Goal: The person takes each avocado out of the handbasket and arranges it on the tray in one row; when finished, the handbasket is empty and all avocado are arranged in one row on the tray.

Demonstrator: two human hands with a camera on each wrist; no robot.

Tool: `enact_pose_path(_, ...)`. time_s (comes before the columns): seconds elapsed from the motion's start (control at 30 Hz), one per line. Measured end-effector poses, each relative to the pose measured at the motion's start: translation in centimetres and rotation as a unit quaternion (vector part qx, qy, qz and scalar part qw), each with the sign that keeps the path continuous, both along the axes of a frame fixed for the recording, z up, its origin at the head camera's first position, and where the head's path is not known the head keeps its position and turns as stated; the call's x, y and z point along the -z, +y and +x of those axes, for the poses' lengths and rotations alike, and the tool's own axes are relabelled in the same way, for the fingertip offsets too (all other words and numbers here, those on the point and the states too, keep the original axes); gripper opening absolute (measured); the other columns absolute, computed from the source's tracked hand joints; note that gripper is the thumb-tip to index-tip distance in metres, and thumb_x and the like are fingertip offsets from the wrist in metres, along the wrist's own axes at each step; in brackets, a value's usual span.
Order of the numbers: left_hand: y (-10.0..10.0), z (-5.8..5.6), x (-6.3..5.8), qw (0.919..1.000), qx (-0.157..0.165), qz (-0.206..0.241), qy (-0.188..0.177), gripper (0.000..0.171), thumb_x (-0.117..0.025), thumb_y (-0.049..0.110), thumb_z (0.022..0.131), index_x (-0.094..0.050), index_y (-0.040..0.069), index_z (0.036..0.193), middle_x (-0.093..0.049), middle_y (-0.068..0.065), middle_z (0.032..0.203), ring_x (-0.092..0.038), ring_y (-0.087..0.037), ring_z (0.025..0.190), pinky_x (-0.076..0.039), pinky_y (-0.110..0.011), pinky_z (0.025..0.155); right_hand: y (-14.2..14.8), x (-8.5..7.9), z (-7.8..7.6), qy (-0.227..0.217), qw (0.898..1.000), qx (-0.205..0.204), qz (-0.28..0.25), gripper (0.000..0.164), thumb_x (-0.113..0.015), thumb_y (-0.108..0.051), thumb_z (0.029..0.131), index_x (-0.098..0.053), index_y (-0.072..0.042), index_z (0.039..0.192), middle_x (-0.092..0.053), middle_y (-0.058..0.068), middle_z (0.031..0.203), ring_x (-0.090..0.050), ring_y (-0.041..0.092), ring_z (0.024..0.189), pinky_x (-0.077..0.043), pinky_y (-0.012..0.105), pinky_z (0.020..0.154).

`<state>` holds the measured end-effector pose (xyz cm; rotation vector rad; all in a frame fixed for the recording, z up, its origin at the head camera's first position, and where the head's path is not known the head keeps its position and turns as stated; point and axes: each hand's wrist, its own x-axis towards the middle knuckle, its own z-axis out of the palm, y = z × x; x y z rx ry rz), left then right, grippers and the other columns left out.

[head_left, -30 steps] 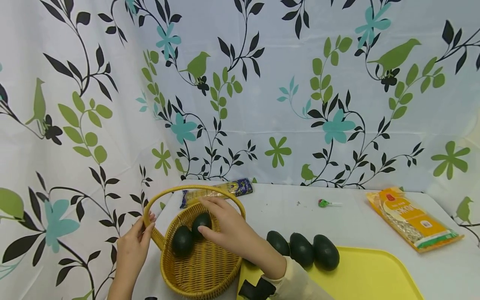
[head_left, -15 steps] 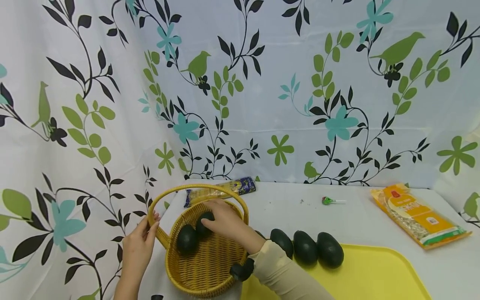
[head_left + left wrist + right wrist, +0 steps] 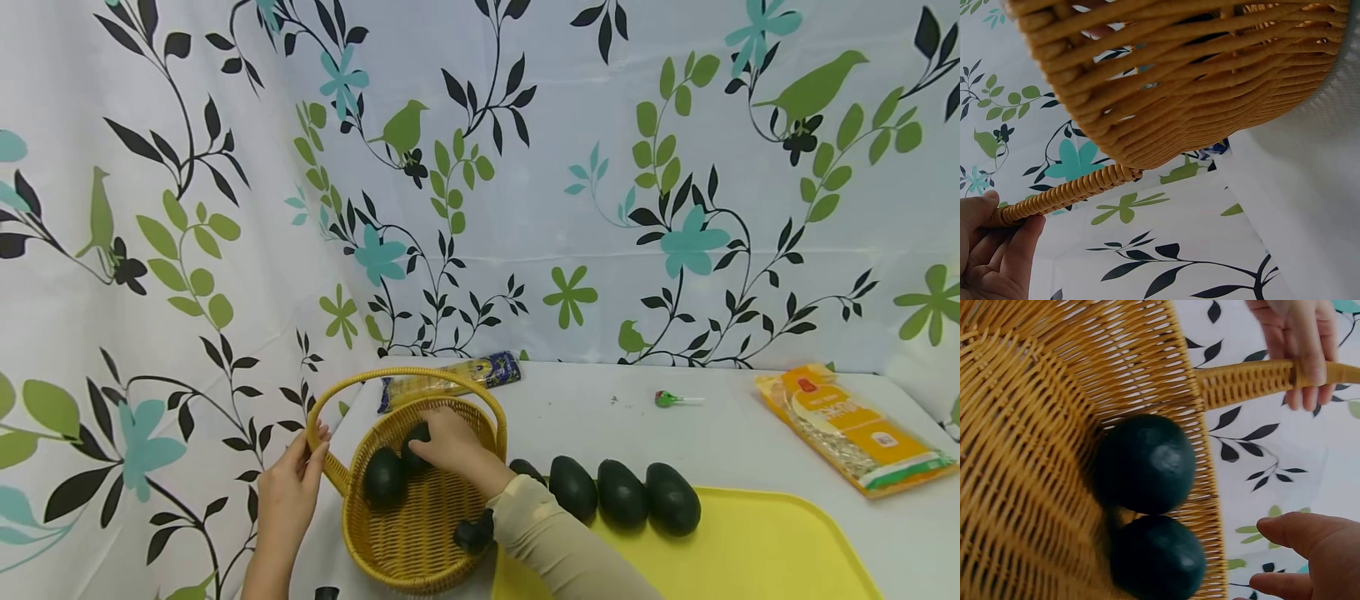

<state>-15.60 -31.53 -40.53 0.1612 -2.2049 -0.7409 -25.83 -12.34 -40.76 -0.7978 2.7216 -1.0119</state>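
My left hand (image 3: 288, 492) grips the handle (image 3: 1066, 194) of a yellow wicker basket (image 3: 412, 550) near one end. Two dark green avocados (image 3: 1147, 464) lie side by side against the basket's wall, visible in the right wrist view. Over the rear avocado (image 3: 415, 446) my right hand (image 3: 453, 442) reaches into the basket. Its thumb and finger (image 3: 1285, 584) are spread and hold nothing in the right wrist view. Several more avocados (image 3: 621, 494) lie in a row on a yellow tray (image 3: 750, 542), right of the basket; my right forearm partly covers the row.
A bag of noodles or pasta (image 3: 450, 379) lies behind the basket. Farther right are a lollipop (image 3: 675, 399) and an orange packet of grain (image 3: 855, 429) on the white table (image 3: 585, 408). A patterned curtain (image 3: 562, 208) hangs behind and to the left.
My right hand has moved down and deeper into the basket over the rear avocado. The left hand keeps its grip on the handle. The whole scene shifts slightly right in view.
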Motion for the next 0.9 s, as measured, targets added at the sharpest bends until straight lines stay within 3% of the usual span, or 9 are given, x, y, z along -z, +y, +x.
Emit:
enact_pose_path(0.1, 0.2, -0.2, -0.1, 1.0000, 0.004, 0.000, -0.001, 0.027, -0.063, 0.007, 0.089, -0.064, -0.002, 0.115, -0.071, -0.017, 0.105, -0.067, -0.030, 0.093, -0.032, 0.011, 0.071, -0.1, 0.6, -0.3, -0.002, 1.000, 0.001, 0.006, 0.053, -0.064, -0.031, 0.089, -0.051, -0.006, 0.134, -0.054, 0.013, 0.134, -0.052, 0.028, 0.122, -0.049, 0.043, 0.096)
enact_pose_path(0.13, 0.2, -0.2, -0.2, 1.0000, 0.005, 0.002, -0.001, 0.027, -0.063, 0.007, 0.089, -0.064, -0.002, 0.115, -0.071, -0.018, 0.105, -0.067, -0.032, 0.093, -0.032, 0.011, 0.071, -0.1, 0.8, -0.4, -0.003, 1.000, -0.001, 0.007, 0.054, -0.064, -0.032, 0.089, -0.051, -0.006, 0.134, -0.054, 0.014, 0.134, -0.052, 0.028, 0.122, -0.049, 0.043, 0.095)
enact_pose_path(0.33, 0.2, -0.2, -0.4, 1.0000, 0.005, 0.003, -0.004, 0.028, -0.063, 0.006, 0.089, -0.064, -0.002, 0.117, -0.070, -0.017, 0.106, -0.067, -0.031, 0.094, -0.039, 0.007, 0.071, -0.7, 1.6, -0.9, -0.005, 1.000, -0.002, 0.014, 0.056, -0.066, -0.032, 0.087, -0.051, -0.005, 0.134, -0.055, 0.015, 0.132, -0.053, 0.029, 0.120, -0.049, 0.043, 0.095)
enact_pose_path(0.5, 0.2, -0.1, -0.4, 1.0000, 0.001, -0.005, -0.008, 0.026, -0.063, 0.007, 0.089, -0.065, -0.001, 0.114, -0.071, -0.017, 0.104, -0.068, -0.031, 0.092, -0.050, -0.010, 0.071, -1.1, 2.2, -1.0, -0.006, 0.999, -0.003, 0.031, 0.058, -0.068, -0.033, 0.086, -0.051, -0.004, 0.133, -0.055, 0.017, 0.129, -0.056, 0.030, 0.114, -0.051, 0.042, 0.089)
enact_pose_path(0.67, 0.2, -0.1, -0.1, 1.0000, 0.006, 0.005, -0.006, 0.026, -0.063, 0.005, 0.089, -0.064, -0.003, 0.114, -0.071, -0.017, 0.105, -0.068, -0.031, 0.093, -0.038, 0.007, 0.071, -1.4, 2.9, -1.0, -0.016, 0.999, 0.001, 0.035, 0.064, -0.069, -0.035, 0.085, -0.047, -0.002, 0.136, -0.051, 0.019, 0.133, -0.054, 0.032, 0.117, -0.050, 0.045, 0.091)
enact_pose_path(0.77, 0.2, -0.1, 0.1, 1.0000, 0.007, 0.005, 0.000, 0.027, -0.063, 0.004, 0.088, -0.064, -0.003, 0.114, -0.071, -0.018, 0.104, -0.068, -0.031, 0.093, -0.033, 0.010, 0.072, -1.6, 3.2, -0.9, -0.015, 0.999, 0.014, 0.036, 0.073, -0.069, -0.042, 0.083, -0.045, 0.001, 0.137, -0.054, 0.020, 0.131, -0.056, 0.032, 0.116, -0.051, 0.044, 0.092)
enact_pose_path(0.9, 0.1, -0.2, 0.2, 1.0000, 0.000, 0.001, 0.001, 0.026, -0.064, 0.004, 0.088, -0.064, -0.003, 0.113, -0.071, -0.017, 0.104, -0.068, -0.030, 0.093, -0.033, 0.010, 0.072, -2.0, 3.6, -1.1, -0.004, 0.998, 0.034, 0.045, 0.080, -0.068, -0.049, 0.082, -0.045, 0.006, 0.135, -0.065, 0.020, 0.113, -0.065, 0.029, 0.098, -0.055, 0.039, 0.081)
